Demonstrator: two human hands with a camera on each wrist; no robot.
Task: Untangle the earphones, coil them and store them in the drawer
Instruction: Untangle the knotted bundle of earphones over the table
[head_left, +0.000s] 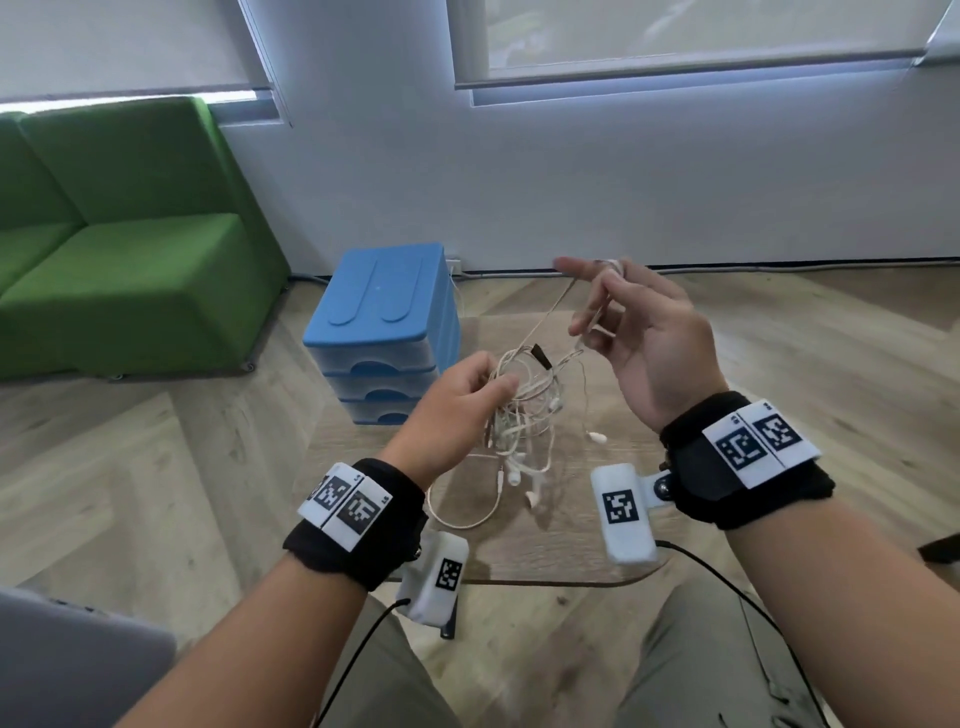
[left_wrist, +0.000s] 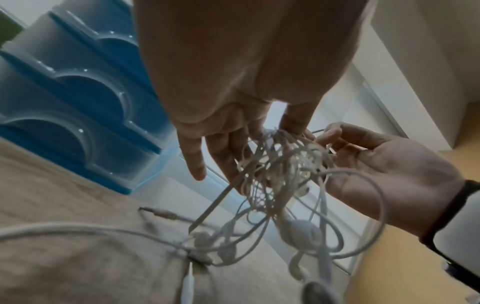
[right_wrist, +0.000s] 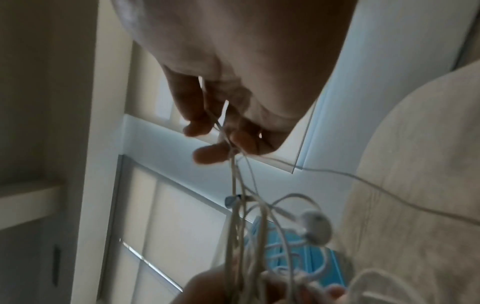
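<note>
Earphones: still knotted, L hand gripping clump, R hand pinching one strand up; coiling, drawer unit (shut) pending.

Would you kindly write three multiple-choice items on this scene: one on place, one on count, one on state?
1. Where is the drawer unit?
A. on the sofa
B. on the table, beyond the left hand
C. on the person's lap

2. How many drawer fronts show?
A. one
B. three
C. five

3. What state are the earphones in?
A. tangled, held by both hands
B. coiled
C. stored

Answers: B, it stands on the table beyond the left hand; B, three stacked fronts; A, a knotted bunch hangs between the left hand and right hand.
</note>
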